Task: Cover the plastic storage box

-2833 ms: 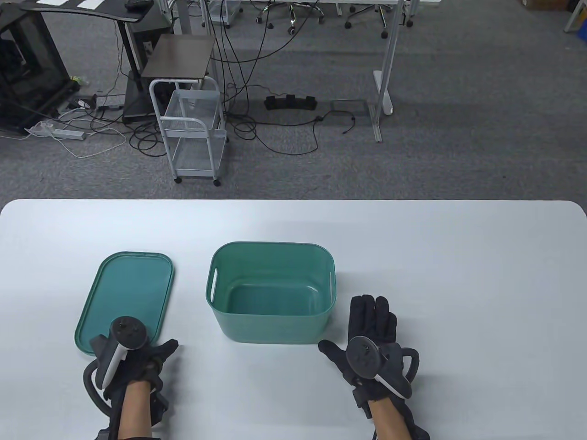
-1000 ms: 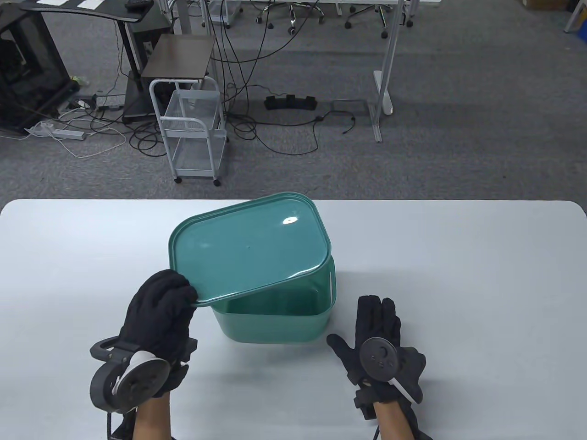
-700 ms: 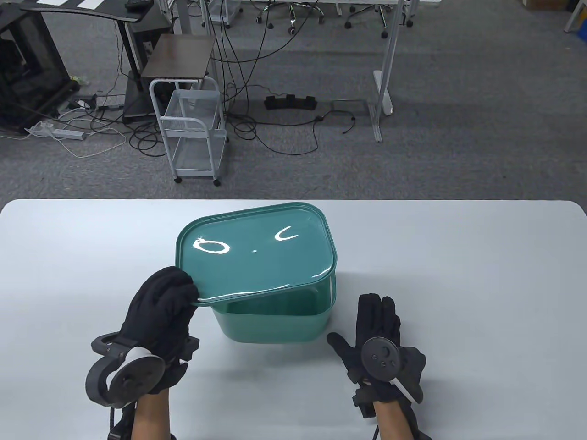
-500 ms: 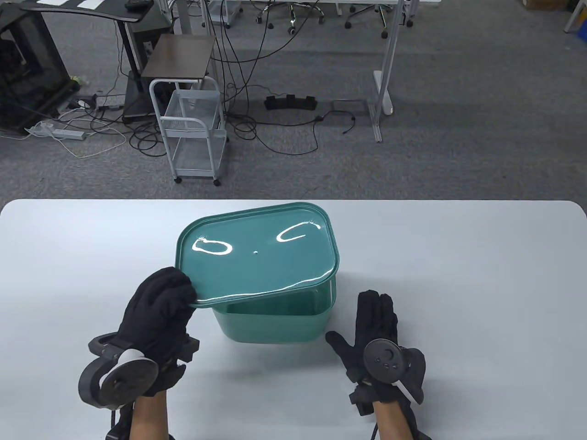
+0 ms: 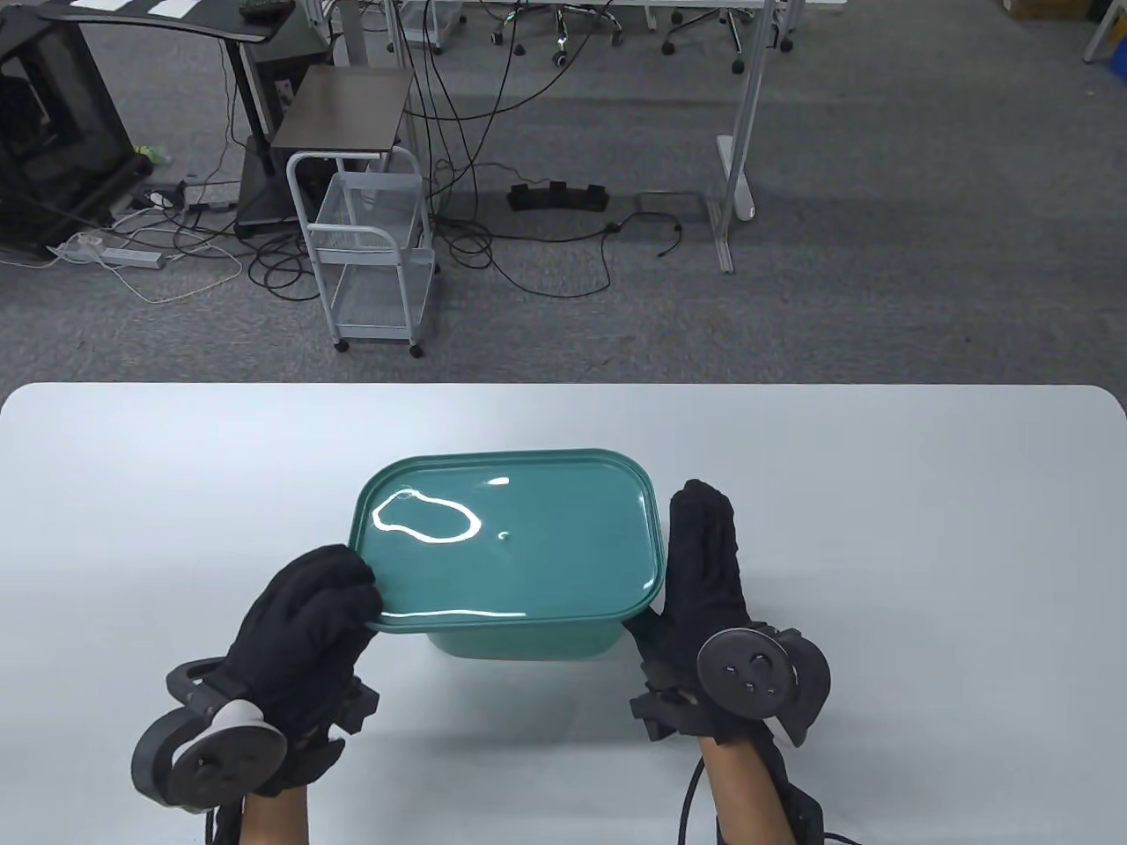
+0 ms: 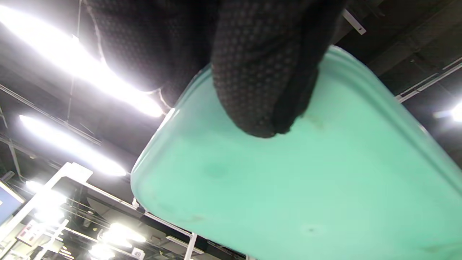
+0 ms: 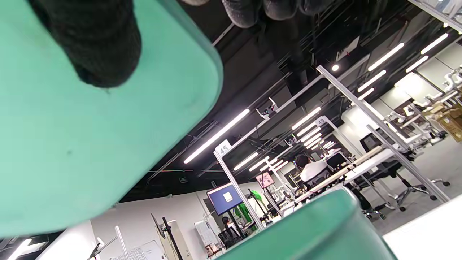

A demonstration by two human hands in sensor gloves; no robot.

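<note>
The green lid (image 5: 519, 546) hangs roughly level above the green storage box (image 5: 519, 642) and hides its opening. Only the box's near wall shows. My left hand (image 5: 363, 600) grips the lid's near-left corner; the left wrist view shows the lid's underside (image 6: 288, 187) with my thumb (image 6: 263, 79) pressed against it. My right hand (image 5: 673, 576) holds the lid's right edge, fingers along it. In the right wrist view my thumb (image 7: 97, 47) lies under the lid (image 7: 90, 144), and the box rim (image 7: 317, 231) sits apart below it.
The white table (image 5: 880, 528) carries only the box. Beyond its far edge is grey carpet with a white wire cart (image 5: 374, 255), cables and desk legs.
The left hand picked the lid up off the table and carried it right over the box, then levelled and lowered it. The right hand left the table and took hold of the lid's right edge.
</note>
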